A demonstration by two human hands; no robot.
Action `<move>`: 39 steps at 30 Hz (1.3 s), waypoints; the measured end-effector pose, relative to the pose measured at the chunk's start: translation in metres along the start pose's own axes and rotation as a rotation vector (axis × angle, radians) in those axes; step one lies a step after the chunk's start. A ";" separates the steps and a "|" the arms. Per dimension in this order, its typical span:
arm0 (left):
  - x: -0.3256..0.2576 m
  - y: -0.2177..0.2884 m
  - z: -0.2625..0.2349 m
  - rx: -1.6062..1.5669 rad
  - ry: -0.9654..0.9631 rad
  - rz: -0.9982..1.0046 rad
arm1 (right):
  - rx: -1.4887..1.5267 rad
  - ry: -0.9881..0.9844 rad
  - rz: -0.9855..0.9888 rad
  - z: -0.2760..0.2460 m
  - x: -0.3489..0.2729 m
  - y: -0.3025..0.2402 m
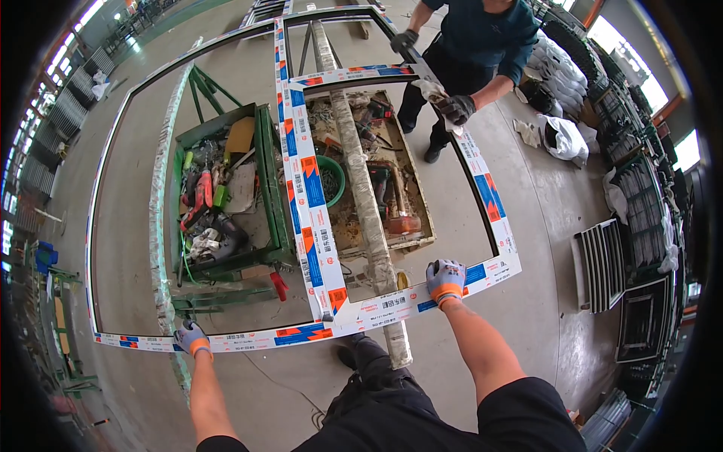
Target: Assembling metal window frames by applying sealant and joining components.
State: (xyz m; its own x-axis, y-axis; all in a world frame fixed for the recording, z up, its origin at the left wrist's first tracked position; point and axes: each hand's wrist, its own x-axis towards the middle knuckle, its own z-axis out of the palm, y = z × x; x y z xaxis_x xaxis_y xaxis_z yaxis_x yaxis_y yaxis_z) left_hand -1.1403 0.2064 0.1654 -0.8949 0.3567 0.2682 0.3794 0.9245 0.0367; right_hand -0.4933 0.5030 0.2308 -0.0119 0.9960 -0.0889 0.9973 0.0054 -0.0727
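Note:
A large window frame point(310, 203), wrapped in white, blue and orange film, lies across two film-wrapped support bars point(354, 158) point(160, 188). My left hand point(193, 337), in a grey glove with an orange cuff, is closed round the near rail beside the left bar. Farther right my right hand point(446, 280), gloved alike, grips the same rail near its right corner. Across from me a co-worker in a dark top has dark-gloved hands point(457, 110) at the frame's far right side; a pale cloth or film scrap point(431, 90) is by one of them.
Below the frame stand a green cart point(275, 188) of tools and a wooden tray point(422, 218) with drills, screws and a green bowl point(331, 181). Slatted panels point(600, 265) and white bags point(563, 139) lie at the right. A cable point(290, 383) runs over the floor near my feet.

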 end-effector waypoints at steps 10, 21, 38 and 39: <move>-0.002 -0.003 0.005 0.007 0.051 0.012 | -0.003 -0.018 0.004 -0.001 0.000 0.000; -0.001 -0.002 0.006 -0.056 0.022 -0.019 | 0.012 -0.022 0.005 -0.003 0.001 -0.001; -0.002 -0.002 0.010 -0.020 0.106 0.106 | 0.016 0.001 0.017 -0.003 0.000 0.001; -0.001 -0.003 0.011 -0.017 0.093 0.096 | 0.019 0.002 0.018 -0.003 0.000 0.000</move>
State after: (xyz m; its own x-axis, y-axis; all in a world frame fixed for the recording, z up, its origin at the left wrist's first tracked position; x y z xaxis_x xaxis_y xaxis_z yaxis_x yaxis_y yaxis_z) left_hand -1.1426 0.2050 0.1545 -0.8288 0.4286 0.3597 0.4671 0.8839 0.0230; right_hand -0.4927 0.5030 0.2341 0.0065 0.9961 -0.0883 0.9959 -0.0145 -0.0899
